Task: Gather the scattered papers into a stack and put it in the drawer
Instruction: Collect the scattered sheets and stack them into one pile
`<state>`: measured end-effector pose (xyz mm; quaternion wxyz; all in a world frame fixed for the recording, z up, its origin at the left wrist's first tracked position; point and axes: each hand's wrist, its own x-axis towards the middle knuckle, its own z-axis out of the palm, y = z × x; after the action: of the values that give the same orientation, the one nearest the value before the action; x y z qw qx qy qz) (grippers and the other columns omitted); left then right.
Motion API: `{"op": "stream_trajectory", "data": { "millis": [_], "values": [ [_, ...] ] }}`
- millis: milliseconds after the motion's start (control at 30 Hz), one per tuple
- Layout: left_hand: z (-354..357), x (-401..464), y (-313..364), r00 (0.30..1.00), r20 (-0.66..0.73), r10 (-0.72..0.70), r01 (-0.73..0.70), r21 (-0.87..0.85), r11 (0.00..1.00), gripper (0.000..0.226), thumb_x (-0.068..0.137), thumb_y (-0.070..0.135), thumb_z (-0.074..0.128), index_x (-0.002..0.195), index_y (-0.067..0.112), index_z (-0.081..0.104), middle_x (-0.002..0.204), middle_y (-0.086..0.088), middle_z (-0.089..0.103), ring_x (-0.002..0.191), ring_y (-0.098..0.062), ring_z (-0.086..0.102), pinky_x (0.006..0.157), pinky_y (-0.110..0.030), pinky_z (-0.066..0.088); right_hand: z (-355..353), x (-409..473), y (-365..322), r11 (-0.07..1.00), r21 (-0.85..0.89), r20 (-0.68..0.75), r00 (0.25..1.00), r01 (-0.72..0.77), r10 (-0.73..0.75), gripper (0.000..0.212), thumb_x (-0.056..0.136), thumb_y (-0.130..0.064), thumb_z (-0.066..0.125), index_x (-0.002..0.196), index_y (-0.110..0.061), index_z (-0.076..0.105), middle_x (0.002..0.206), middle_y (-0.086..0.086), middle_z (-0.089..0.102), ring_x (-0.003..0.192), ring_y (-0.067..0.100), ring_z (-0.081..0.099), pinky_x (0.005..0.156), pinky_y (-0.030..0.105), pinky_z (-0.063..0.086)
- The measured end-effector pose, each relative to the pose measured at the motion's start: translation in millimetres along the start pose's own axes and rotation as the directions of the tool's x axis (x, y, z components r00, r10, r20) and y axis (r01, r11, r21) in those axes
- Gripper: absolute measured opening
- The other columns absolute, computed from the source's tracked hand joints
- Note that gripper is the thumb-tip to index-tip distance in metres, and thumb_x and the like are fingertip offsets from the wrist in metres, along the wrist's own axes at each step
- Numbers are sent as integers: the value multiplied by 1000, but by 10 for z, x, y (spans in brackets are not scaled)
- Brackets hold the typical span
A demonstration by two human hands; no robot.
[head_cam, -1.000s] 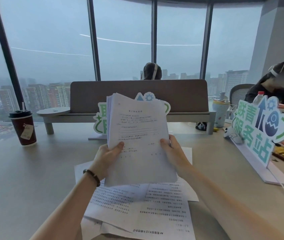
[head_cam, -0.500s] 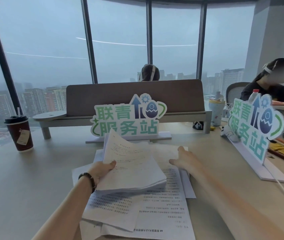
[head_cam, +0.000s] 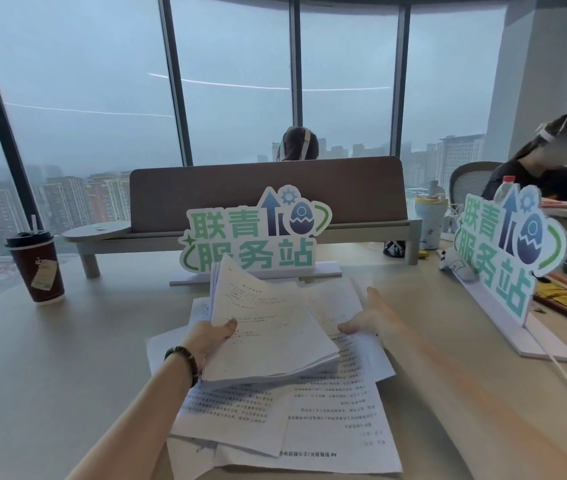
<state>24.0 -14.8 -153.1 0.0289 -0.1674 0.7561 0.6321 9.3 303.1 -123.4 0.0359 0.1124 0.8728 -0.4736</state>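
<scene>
Beige desk by windows, loose sheets under left hand gripping stack, right hand spread.

matt white paper stack, smooth pale matt desk, glossy paper cup.
</scene>
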Motion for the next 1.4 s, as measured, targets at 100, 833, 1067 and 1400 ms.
{"op": "stream_trajectory", "data": {
  "millis": [100, 833, 1067, 1400],
  "values": [
    [-20, 8, 20, 1000, 26, -10, 12, -54, 998, 39, 90, 28, 70, 114, -2, 64, 105, -18, 72, 88, -35, 69, 68, -38, 58, 21, 9, 22, 998, 50, -20, 999, 38, -37, 125, 67, -4, 88, 158, -23, 4, 146, 12, 43, 126, 38, 51, 95, 51, 48],
    [-91, 56, 35, 984, 174, -41, 77, -204, 976, 23, 96, 24, 60, 112, 7, 62, 123, -21, 66, 94, -33, 66, 65, -35, 61, -65, 93, 110, 975, 224, -27, 1000, 5, 1, 33, 84, -29, 78, 105, -5, 68, 99, 11, 73, 88, 28, 73, 85, 43, 60],
    [-81, 43, 56, 974, 227, -19, 80, -260, 962, 32, 96, 24, 59, 122, 6, 59, 127, -20, 65, 107, -36, 63, 72, -38, 61, -91, 99, 121, 969, 242, -10, 999, -50, 54, 20, 88, -12, 72, 105, -4, 66, 96, 16, 72, 82, 30, 72, 70, 36, 61],
    [-48, -5, 57, 969, 247, -30, 101, -283, 954, 29, 96, 24, 60, 119, 7, 59, 120, -20, 67, 98, -36, 66, 67, -40, 62, -95, 39, 98, 967, 256, -51, 998, -8, 21, 37, 95, -41, 60, 106, -7, 68, 95, 5, 74, 84, 26, 72, 78, 40, 60]
  ]
}}
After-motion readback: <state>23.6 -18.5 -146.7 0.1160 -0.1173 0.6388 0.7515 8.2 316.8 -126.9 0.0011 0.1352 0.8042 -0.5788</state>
